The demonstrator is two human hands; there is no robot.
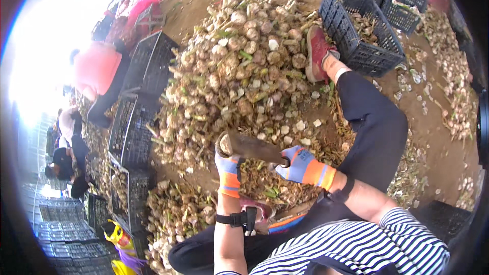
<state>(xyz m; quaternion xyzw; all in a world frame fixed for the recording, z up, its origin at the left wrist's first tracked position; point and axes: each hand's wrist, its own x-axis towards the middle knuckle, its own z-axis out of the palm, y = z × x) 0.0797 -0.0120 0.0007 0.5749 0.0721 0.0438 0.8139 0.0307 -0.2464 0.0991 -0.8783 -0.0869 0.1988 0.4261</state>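
In my left hand (228, 169), gloved in orange and grey-blue, a garlic bulb (224, 144) is held with its pale face turned up. My right hand (304, 166), in a matching glove, is closed round the handle of a broad dark knife (257, 147). The blade points left, and its end overlaps the bulb's edge; whether it touches cannot be made out. Beyond both hands rises a large heap of garlic bulbs (239, 66) with stalks on. Cut stalks and dry leaves (260, 175) lie beneath the knife.
Black plastic crates (133, 132) line the heap's left side. Another crate (356, 30), partly filled, stands by my red shoe (317, 53). More garlic (175, 209) lies near my left leg. A person in pink (99, 69) bends at the left; others are beyond.
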